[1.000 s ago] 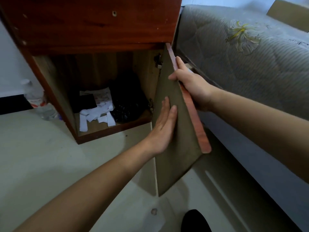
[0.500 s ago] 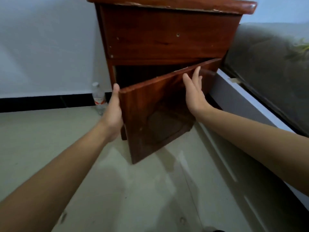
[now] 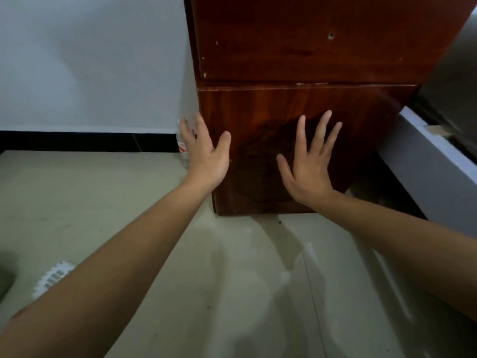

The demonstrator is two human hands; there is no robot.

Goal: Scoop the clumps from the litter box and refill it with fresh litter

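both hands lay against the front of a dark red wooden cabinet (image 3: 309, 34) standing on the pale floor (image 3: 232, 280). the cabinet's lower door (image 3: 296, 104) sat flush with the frame. the right hand (image 3: 308, 164) was flat on the middle of that door, its grip wide, fingers straight and spread, holding nothing. the left hand (image 3: 206, 156) was at the door's left edge, its grip also wide and empty; the thumb lay over the door front and the fingers reached past the cabinet's corner. whether those fingers touched the side panel could not be told. just behind them a clear plastic bottle (image 3: 182, 148) stood by the black baseboard (image 3: 77, 140). a grey bed frame (image 3: 426, 164) ran beside the cabinet on the right. a white slotted object (image 3: 53, 279) lay on the floor at lower left, partly hidden by the left forearm. the litter box was out of view.
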